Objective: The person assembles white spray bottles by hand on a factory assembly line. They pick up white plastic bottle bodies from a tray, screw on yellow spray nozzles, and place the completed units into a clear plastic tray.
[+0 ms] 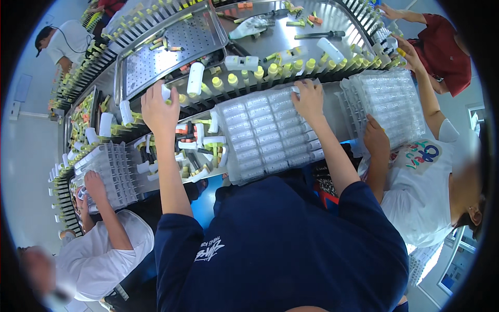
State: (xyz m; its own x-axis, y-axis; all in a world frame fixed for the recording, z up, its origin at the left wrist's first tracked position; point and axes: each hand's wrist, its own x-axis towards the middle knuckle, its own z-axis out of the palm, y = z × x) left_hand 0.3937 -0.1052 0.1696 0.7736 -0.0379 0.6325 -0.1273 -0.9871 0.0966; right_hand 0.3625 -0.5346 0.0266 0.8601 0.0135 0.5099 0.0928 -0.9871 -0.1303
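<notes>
Loose parts (200, 134) crowd clear tray (260, 132); right hand (310, 101) at corner, left hand (161, 112) near tubes (217, 82) (grips: cannot tell).

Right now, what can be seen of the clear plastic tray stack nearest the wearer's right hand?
The clear plastic tray stack looks glossy and thin-walled, with rows of elongated pockets. It lies slightly skewed near the picture's centre; the right hand touches its far right corner. Whether its pockets are filled is unclear.
</notes>
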